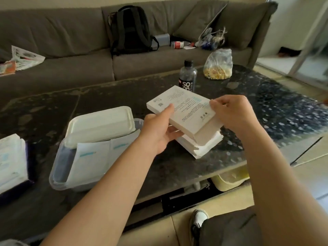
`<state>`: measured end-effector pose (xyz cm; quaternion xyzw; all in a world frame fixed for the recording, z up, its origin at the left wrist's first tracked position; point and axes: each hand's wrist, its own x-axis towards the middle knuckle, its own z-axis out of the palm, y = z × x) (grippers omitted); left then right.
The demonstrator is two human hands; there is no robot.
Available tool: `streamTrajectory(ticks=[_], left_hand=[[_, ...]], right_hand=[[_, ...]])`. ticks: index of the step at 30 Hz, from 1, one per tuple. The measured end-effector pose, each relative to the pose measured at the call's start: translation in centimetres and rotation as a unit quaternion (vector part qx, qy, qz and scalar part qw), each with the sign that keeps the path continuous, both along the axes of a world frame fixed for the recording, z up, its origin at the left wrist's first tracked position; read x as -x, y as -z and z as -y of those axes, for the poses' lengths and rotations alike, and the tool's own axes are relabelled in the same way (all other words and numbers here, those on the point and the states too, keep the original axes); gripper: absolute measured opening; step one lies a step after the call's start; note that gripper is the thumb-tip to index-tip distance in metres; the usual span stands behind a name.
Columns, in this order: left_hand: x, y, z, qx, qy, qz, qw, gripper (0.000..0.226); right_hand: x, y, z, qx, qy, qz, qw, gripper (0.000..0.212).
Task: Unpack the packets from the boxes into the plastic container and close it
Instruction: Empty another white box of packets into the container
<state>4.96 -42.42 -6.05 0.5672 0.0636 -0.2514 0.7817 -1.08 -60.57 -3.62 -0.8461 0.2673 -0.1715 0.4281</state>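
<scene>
On dark speckled table [266, 107]: container [58, 173], bottle [187, 76]; sofa [71, 50] behind.

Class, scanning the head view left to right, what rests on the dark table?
Stack of packets, plastic container, soda bottle, clear food bag. The boxes overlap the bottle and bag, so left out.

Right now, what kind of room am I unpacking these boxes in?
Most likely a home living room: a long grey sofa with a backpack leaning on it, and a low dark coffee table in front, holding a soda bottle.
</scene>
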Motion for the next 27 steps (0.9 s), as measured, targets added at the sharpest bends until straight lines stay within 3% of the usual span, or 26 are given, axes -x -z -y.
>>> streamTrajectory(ticks=[8,19,27], left_hand=[[-0.5,2.9,2.6,-0.152,-0.044,0.061,0.986,0.030],[-1.5,4.8,3.3,-0.244,-0.067,0.102,0.962,0.021],[-1.6,5.4,3.7,-0.267,-0.050,0.081,0.959,0.026]], right_hand=[[-0.5,3.8,3.2,0.055,-0.019,-0.069,0.996,0.028],[-1.8,5.5,2.5,0.112,-0.052,-0.130,0.984,0.032],[-3.0,6.2,2.4,0.102,-0.042,-0.172,0.979,0.031]])
